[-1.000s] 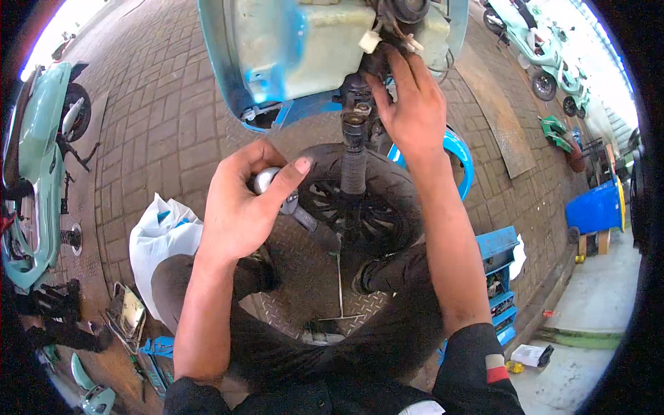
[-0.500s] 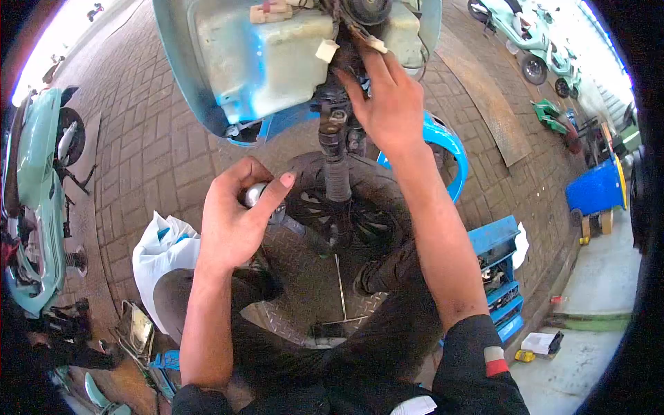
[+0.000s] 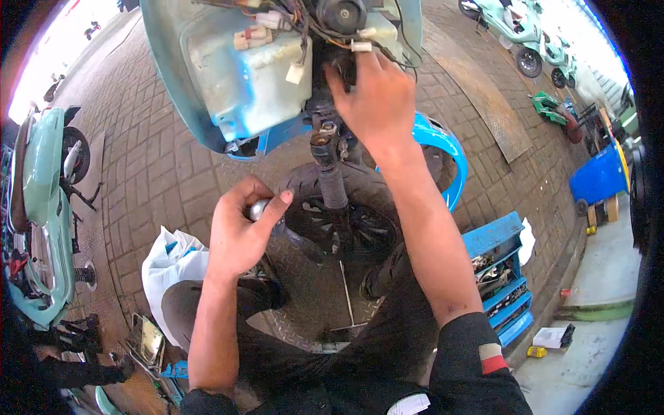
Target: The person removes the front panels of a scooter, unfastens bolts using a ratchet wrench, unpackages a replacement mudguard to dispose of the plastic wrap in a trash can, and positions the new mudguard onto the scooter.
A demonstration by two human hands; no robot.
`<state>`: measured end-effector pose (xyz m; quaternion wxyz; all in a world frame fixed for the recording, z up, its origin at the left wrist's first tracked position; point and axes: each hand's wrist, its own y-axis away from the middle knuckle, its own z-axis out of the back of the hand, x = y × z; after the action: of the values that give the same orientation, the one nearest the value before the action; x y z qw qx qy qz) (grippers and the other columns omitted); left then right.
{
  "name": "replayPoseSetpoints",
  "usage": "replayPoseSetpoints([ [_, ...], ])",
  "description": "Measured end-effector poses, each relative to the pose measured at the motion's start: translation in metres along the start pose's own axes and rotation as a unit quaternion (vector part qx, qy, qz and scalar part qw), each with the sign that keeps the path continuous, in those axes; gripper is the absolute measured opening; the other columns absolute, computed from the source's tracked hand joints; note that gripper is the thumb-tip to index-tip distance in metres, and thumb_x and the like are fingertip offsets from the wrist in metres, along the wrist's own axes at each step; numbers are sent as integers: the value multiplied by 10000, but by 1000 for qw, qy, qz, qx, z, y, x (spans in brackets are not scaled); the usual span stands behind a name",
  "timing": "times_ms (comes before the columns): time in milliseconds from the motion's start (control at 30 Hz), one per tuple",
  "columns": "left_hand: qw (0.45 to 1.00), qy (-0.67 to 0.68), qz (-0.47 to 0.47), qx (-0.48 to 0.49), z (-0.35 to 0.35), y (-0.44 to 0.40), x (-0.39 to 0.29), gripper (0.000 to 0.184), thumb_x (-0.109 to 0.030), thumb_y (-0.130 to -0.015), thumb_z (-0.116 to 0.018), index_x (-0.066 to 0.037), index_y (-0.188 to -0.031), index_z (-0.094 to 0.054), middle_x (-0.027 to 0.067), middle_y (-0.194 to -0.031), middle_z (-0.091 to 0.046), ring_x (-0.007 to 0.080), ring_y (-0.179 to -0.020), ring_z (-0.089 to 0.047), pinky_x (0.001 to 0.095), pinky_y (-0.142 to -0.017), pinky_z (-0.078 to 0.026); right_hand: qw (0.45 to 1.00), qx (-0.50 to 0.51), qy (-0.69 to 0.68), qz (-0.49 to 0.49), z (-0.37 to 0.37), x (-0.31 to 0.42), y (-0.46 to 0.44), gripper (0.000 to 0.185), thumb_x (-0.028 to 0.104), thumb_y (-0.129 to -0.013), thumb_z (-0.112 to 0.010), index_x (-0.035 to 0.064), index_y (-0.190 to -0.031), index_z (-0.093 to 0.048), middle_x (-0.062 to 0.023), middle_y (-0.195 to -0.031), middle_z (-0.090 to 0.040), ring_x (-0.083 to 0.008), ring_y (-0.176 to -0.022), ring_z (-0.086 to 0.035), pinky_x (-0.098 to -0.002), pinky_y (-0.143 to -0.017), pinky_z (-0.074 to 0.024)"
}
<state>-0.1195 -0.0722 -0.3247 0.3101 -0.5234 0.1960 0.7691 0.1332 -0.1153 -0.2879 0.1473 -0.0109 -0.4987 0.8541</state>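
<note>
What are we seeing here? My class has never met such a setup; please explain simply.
There is no robot: each grip is a person's bare hand. One head-worn camera takes every picture, looking forward and down. The left grip holds a tool with a rounded silver end. The right grip reaches in near wires and a white connector; whether it holds anything is hidden. Ahead is a vehicle's front, with a dark tyre below. The ground is brick paving, with an open blue toolbox right, a white bag left. Between the legs show a T-shaped rod and a patterned metal plate.
</note>
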Motion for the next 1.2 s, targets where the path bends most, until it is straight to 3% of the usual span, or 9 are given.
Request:
replayPoseSetpoints([
  [233, 997, -53, -52, -18, 3, 0, 1, 360, -307, -905, -810, 10, -842, -652, 104, -685, -644, 149, -630, -561, 331, -626, -475, 966, 201, -162, 9, 83, -4, -2, 404, 107, -797, -816, 13, -1117, -588, -207, -1037, -716, -419, -940, -709, -461, -748, -580],
  [333, 996, -85, -13, -5, 5, 2, -6, 354, -313, -897, -803, 16, -879, -674, 113, -735, -661, 169, -686, -591, 343, -672, -490, 958, 164, -220, -83, 104, -20, -3, 465, 45, -765, -814, 31, -1167, -580, -175, -1076, -716, -325, -921, -734, -410, -743, -580],
  [367, 996, -90, -14, 4, 5, 2, -3, 351, -316, -898, -803, 14, -882, -685, 129, -739, -683, 185, -677, -617, 345, -672, -502, 948, 154, -257, -103, 104, -32, -1, 428, -7, -810, -782, 32, -1185, -580, -129, -1033, -704, -212, -886, -726, -342, -691, -578],
  [467, 996, -88, -30, 8, 3, 3, -4, 345, -313, -900, -801, 15, -886, -694, 138, -750, -702, 189, -683, -641, 345, -680, -511, 864, 16, -436, -250, 93, -47, 1, 365, -56, -866, -743, 23, -1186, -584, -93, -973, -689, -151, -886, -712, -298, -645, -578],
  [600, 992, -112, -54, 11, -3, 2, -1, 345, -313, -900, -801, 15, -871, -696, 144, -769, -714, 204, -688, -654, 350, -684, -517, 835, -18, -446, -321, 84, -52, -6, 338, -61, -920, -698, -10, -1230, -574, -91, -915, -667, -157, -756, -707, -282, -623, -581],
  [800, 989, -128, -69, 0, -8, -1, 3, 398, -386, -873, -813, -7, -843, -696, 165, -751, -710, 348, -722, -713, 419, -679, -542, 866, -132, -403, -266, 77, -65, -54, 357, -33, -891, -722, -8, -1227, -604, -85, -895, -680, -141, -748, -694, -263, -643, -553],
  [933, 988, -142, -59, 4, -8, -6, 1, 388, -386, -868, -815, -13, -860, -708, 152, -761, -714, 349, -742, -718, 421, -681, -546, 912, -166, -292, -235, 48, -71, -99, 318, -3, -862, -754, 7, -1164, -655, -80, -891, -701, -120, -776, -675, -270, -672, -532],
  [1000, 991, -117, -72, -1, -10, -8, 2, 378, -352, -889, -804, 12, -882, -706, 159, -741, -700, 286, -667, -675, 384, -666, -531, 895, -163, -333, -248, 32, -74, -111, 285, -9, -874, -752, 14, -1149, -678, -78, -889, -711, -127, -788, -675, -286, -697, -538],
  [1200, 989, -133, -58, 6, -12, -14, -4, 406, -433, -886, -786, -34, -906, -716, 155, -792, -737, 362, -783, -739, 444, -712, -566, 860, -109, -457, -197, 17, -81, -119, 305, -25, -945, -690, 12, -1248, -698, -82, -945, -734, -117, -880, -681, -270, -804, -537],
])
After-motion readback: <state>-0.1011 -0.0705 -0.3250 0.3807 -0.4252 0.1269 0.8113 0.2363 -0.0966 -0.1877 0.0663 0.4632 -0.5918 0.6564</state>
